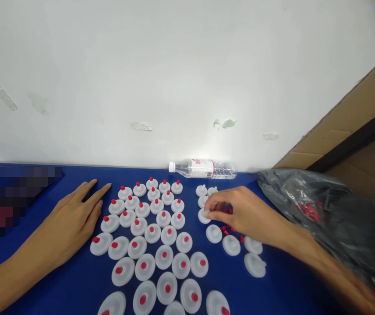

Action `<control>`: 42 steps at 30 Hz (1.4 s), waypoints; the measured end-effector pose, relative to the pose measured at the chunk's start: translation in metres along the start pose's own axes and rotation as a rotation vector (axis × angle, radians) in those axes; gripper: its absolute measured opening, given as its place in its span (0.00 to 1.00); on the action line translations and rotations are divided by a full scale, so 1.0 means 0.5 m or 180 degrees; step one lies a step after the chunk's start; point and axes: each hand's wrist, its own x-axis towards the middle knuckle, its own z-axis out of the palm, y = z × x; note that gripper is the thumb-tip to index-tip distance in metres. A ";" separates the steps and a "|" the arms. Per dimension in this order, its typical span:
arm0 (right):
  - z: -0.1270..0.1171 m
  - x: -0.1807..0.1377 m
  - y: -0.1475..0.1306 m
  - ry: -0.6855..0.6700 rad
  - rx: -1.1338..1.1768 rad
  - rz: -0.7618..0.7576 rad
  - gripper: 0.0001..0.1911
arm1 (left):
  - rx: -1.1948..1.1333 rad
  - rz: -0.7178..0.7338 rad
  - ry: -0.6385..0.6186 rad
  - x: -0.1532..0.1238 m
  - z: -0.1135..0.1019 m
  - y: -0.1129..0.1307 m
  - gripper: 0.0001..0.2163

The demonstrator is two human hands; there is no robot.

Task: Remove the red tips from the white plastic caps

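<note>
My left hand (79,214) lies on the blue tabletop with its fingers stretched out and holds nothing. Right of it, several round white plastic caps with red tips (153,232) stand in loose rows. My right hand (233,212) has thumb and forefinger pinched at the raised middle of a plain white plastic cap (203,216). The fingertips partly hide that cap. More white caps without red tips (214,234) lie around this hand. Small red tips (226,230) are scattered beneath and beside it, some covered by the hand.
A clear plastic bottle (203,169) with a white cap lies on its side along the wall (174,78). At the right a grey plastic bag (345,218) holds red pieces, with cardboard (341,118) behind it. A blurred dark and red patch (6,205) covers the far left.
</note>
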 end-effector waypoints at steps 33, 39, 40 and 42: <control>-0.048 -0.038 -0.058 0.0187 0.0656 -0.0126 0.20 | -0.0030 -0.0070 -0.0027 -0.004 -0.003 0.005 0.30; -0.052 -0.032 -0.052 0.0535 0.0526 -0.0040 0.25 | -0.0053 -0.0073 -0.0034 -0.002 -0.005 0.009 0.30; -0.051 -0.032 -0.051 0.0531 0.0494 -0.0045 0.26 | -0.0055 -0.0075 -0.0040 -0.002 -0.006 0.010 0.30; -0.048 -0.031 -0.047 0.0537 0.0282 -0.0080 0.27 | -0.0057 -0.0075 -0.0051 -0.002 -0.007 0.010 0.30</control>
